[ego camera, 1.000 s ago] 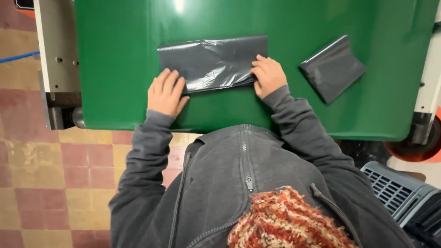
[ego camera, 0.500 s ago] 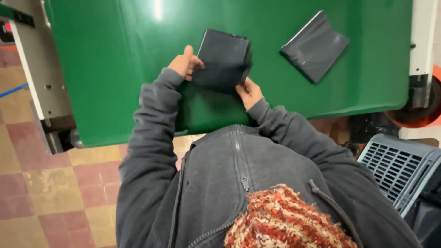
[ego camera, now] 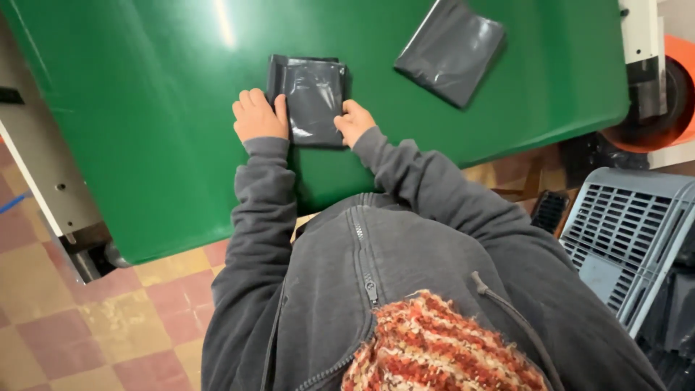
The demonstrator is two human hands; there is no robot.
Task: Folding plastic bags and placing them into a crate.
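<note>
A dark grey plastic bag (ego camera: 311, 98), folded into a small rectangle, lies flat on the green table top (ego camera: 145, 130). My left hand (ego camera: 257, 116) lies flat on the table with its fingers against the bag's left edge. My right hand (ego camera: 355, 122) is curled at the bag's lower right corner, thumb and fingertips pinching its edge. Both arms wear dark grey sleeves.
A second folded dark grey bag (ego camera: 449, 51) lies on the table to the upper right, apart from my hands. A grey slatted plastic crate (ego camera: 622, 232) stands on the floor at the right. An orange-and-white machine part (ego camera: 666, 80) sits past the table's right edge. The floor is tiled.
The bag went from a long strip pressed flat, to lifted and folded over, to a small rectangle laid down on the table. Both hands came closer together.
</note>
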